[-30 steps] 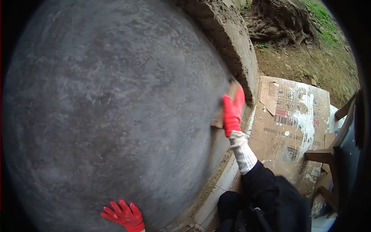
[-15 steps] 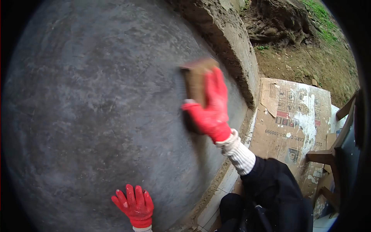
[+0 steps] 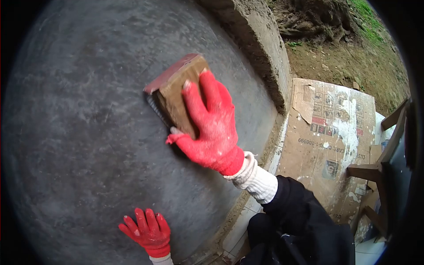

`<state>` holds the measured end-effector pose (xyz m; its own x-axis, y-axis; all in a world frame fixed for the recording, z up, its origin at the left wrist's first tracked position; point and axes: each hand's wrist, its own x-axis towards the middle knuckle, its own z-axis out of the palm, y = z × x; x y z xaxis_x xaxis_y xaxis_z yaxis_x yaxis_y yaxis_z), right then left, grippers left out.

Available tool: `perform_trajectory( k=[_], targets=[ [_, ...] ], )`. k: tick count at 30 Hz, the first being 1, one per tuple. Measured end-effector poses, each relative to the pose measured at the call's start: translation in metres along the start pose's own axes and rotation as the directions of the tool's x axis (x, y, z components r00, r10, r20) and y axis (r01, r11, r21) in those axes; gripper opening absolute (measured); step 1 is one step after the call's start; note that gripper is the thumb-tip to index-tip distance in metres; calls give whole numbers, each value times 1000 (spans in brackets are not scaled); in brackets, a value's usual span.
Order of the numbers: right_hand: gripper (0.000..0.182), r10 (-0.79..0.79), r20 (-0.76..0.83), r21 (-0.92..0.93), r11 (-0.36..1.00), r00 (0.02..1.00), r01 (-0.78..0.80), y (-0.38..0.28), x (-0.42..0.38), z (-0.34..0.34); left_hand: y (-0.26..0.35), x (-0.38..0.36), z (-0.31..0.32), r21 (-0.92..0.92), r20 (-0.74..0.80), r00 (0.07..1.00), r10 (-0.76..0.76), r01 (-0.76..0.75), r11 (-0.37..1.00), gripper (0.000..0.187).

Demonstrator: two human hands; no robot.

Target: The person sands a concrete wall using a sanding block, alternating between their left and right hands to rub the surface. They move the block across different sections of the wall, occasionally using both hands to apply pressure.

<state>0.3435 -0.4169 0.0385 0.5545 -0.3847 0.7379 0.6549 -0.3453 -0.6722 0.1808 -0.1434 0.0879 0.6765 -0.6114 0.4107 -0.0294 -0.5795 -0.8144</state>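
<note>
My right hand (image 3: 212, 121), in a red glove with a cream knitted cuff, grips a brown block (image 3: 174, 99) with reddish sheet material along its far edge. The block rests against a smooth dark grey surface (image 3: 88, 110), its far end tilted up to the right. Lower down, my left hand (image 3: 150, 232), also red-gloved, lies on the same surface with its fingers spread and nothing in it.
A rough concrete ledge (image 3: 265, 48) borders the surface at the upper right. Beyond it are bare soil and a tree base (image 3: 318, 20). Paint-stained cardboard (image 3: 327, 145) lies at the right, beside a wooden frame (image 3: 366, 172) and white tiles (image 3: 238, 229).
My right hand and the block have moved left and nearer the camera, and the block has turned anticlockwise. My left hand has shifted slightly left, still spread.
</note>
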Motion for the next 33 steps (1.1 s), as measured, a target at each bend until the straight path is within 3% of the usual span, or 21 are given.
perform_trajectory(
  k=[2,4,6,8,9,11,13,14,15,16,18,21,22,24,25,27,29,30,31,33],
  targets=[
    [91,-25,-135,-30,999,991,21,27,-30,8,-1,2,-2,-3,4,1000,0,0,1000,33],
    [83,270,-301,-35,955,915,-293,79,-91,13,1,1,-2,-4,10,1000,-8,8,1000,33],
    [80,663,-363,94,726,655,-682,147,-170,13,4,3,1,27,-13,999,-47,48,999,21],
    [79,899,-350,278,368,263,-888,162,-205,13,3,1,-2,22,-8,999,-37,37,999,20],
    [79,897,-349,282,377,272,-882,162,-199,17,3,3,1,19,-21,999,-31,32,999,19],
    [80,741,-386,88,623,550,-777,133,-179,24,1,4,2,19,-25,999,-20,21,1000,19],
    [80,563,-333,-15,799,756,-601,62,-105,25,3,5,3,5,-17,1000,-8,8,1000,19],
    [81,354,-325,22,930,877,-368,30,-73,25,3,5,2,7,-8,1000,-4,4,1000,19],
    [82,200,-216,-37,976,956,-212,-7,-48,19,2,4,0,13,-4,1000,-3,3,1000,19],
    [84,17,-96,32,999,995,-14,-23,-38,17,1,3,-2,20,4,1000,-10,10,1000,19],
    [87,-139,12,96,986,990,137,-25,-55,21,-1,2,-6,-82,-58,998,-31,26,996,18],
    [93,255,-138,-4,966,957,-258,23,-152,28,-3,-6,-12,-134,-86,987,-139,127,983,15],
    [91,461,-192,-77,873,866,-482,50,-198,35,1,-9,-15,-120,-99,982,-158,146,982,15],
    [93,737,-299,25,642,607,-767,93,-259,48,6,-13,-20,-171,57,977,-206,213,962,22],
    [93,721,-301,40,664,625,-747,94,-244,51,5,-19,-19,-161,31,974,-224,226,961,22],
    [89,632,-333,-22,737,700,-676,79,-196,43,5,-30,-16,-143,-46,996,-76,69,987,21],
    [83,270,-273,-66,952,923,-298,35,-80,23,0,-31,-19,-133,-61,993,-104,95,986,21],
    [78,32,-264,-72,996,964,-52,17,-22,18,-1,-33,-22,-134,-50,992,-117,110,985,21],
    [77,-149,-223,-149,982,963,117,-10,30,13,0,-33,-26,-134,-48,990,-133,125,983,21],
    [73,-354,-257,-122,935,899,334,-51,105,12,1,-26,-31,-180,-23,979,-201,193,965,21]
  ],
)
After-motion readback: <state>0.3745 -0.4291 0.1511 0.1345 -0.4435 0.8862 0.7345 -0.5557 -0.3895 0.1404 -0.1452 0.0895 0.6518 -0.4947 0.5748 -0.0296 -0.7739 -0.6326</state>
